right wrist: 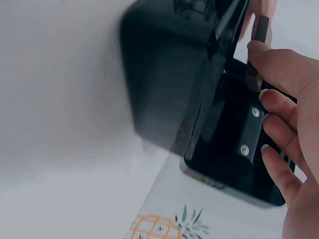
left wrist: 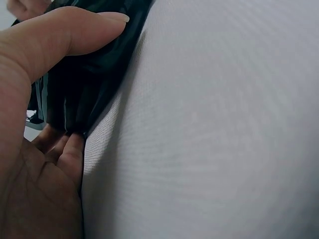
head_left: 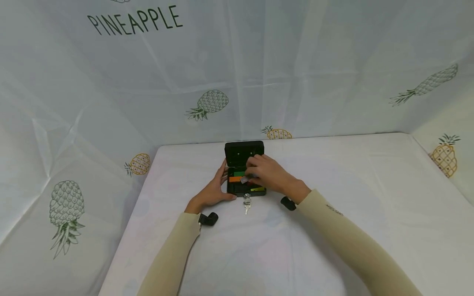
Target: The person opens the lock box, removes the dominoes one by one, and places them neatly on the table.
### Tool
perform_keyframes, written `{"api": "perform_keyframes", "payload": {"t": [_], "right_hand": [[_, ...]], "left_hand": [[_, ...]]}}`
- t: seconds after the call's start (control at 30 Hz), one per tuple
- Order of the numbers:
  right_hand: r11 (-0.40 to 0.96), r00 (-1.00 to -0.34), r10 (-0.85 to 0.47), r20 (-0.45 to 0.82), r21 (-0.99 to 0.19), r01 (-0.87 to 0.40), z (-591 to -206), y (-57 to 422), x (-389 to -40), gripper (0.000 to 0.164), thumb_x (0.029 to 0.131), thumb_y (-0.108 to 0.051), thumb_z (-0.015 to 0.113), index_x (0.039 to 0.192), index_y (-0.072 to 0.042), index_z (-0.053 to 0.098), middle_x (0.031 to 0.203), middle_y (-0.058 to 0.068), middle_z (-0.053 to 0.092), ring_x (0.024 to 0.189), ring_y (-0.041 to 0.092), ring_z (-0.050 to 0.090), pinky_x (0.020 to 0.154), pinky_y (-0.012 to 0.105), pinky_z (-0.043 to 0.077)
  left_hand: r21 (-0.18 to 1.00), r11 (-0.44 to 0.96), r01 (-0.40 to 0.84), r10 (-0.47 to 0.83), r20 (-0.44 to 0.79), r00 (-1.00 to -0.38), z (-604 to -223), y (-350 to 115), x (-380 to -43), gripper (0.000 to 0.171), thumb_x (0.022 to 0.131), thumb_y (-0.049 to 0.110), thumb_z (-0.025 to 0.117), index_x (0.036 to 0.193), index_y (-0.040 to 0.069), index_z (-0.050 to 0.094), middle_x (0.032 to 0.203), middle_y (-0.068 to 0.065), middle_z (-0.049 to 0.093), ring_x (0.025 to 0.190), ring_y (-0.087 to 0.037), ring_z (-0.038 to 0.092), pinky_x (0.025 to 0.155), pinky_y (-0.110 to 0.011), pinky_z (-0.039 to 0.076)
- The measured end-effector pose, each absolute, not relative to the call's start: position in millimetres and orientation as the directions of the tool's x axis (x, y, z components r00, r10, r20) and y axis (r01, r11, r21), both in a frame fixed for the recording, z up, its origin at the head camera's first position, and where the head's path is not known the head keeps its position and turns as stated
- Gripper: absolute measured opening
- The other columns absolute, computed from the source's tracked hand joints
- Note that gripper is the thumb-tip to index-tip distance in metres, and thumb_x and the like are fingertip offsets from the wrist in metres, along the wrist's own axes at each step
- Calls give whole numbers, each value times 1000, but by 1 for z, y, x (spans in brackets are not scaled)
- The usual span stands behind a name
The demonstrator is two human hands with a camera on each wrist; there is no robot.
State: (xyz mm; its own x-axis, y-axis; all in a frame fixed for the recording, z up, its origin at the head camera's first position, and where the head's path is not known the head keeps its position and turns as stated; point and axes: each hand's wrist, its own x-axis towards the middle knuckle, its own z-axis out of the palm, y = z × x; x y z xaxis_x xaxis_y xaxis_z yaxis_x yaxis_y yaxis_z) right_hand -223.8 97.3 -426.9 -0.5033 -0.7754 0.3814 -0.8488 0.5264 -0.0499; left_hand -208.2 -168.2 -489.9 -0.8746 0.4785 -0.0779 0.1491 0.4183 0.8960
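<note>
A small black metal box (right wrist: pixel 159 74) stands on the table with its hinged lid (head_left: pixel 237 154) raised. In it lie a green block (head_left: pixel 238 174), an orange block (head_left: pixel 235 179) and a yellow piece (head_left: pixel 258 189). My left hand (head_left: pixel 212 191) grips the box's left side, thumb at the front corner and fingers farther back. Over the box's interior, my right hand (head_left: pixel 269 172) pinches a small grey block (right wrist: pixel 261 30) between thumb and index finger. Part of the interior is hidden beneath that hand. Keys (head_left: pixel 247 204) hang at the box's front lock.
A white cloth covers the table (head_left: pixel 314 246), whose back edge runs just behind the box. White curtain (head_left: pixel 296 82) with printed pineapples rises behind and to the sides. Each wrist bears a small black camera, as on the left wrist camera (head_left: pixel 209 219).
</note>
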Motion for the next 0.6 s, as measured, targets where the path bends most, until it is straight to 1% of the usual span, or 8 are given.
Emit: {"api": "perform_keyframes", "payload": {"t": [0.07, 0.2, 0.3, 0.4, 0.6], "right_hand": [[536, -506, -760, 408, -47, -843, -426, 103, -222, 21, 85, -18, 91, 102, -12, 82, 110, 5, 66, 99, 22, 60, 89, 38, 57], [580, -543, -725, 423, -48, -813, -424, 116, -220, 23, 83, -16, 93, 102, -11, 81, 111, 5, 66, 101, 23, 62, 91, 39, 57], [621, -591, -696, 408, -70, -780, -424, 127, -220, 22, 84, -13, 92, 103, -10, 81, 111, 6, 67, 102, 24, 62, 95, 41, 57], [650, -631, -667, 398, -104, -753, -425, 137, -221, 22, 84, -11, 91, 103, -9, 81, 111, 6, 67, 103, 25, 62, 97, 42, 57], [690, -678, -615, 403, -143, -710, -429, 159, -224, 22, 83, -10, 92, 101, -8, 81, 107, 7, 66, 101, 27, 61, 93, 44, 58]], "left_hand": [[892, 429, 142, 466, -84, -881, -490, -168, -208, 135, 86, 7, 88, 169, 35, -15, 174, -14, 14, 160, -36, 24, 132, -46, 25], [884, 452, 118, 436, -103, -894, -490, -166, -208, 137, 84, 7, 90, 169, 38, -13, 174, -14, 15, 160, -36, 26, 131, -48, 25], [882, 458, 111, 427, -109, -898, -490, -165, -208, 138, 83, 5, 90, 169, 37, -12, 175, -14, 14, 160, -36, 26, 131, -48, 25], [881, 456, 127, 435, -96, -896, -490, -165, -208, 138, 82, 3, 90, 170, 35, -12, 174, -15, 15, 159, -36, 27, 132, -46, 25], [881, 450, 147, 454, -83, -887, -490, -166, -209, 137, 84, 1, 89, 169, 33, -14, 174, -16, 14, 160, -37, 26, 131, -44, 26]]}}
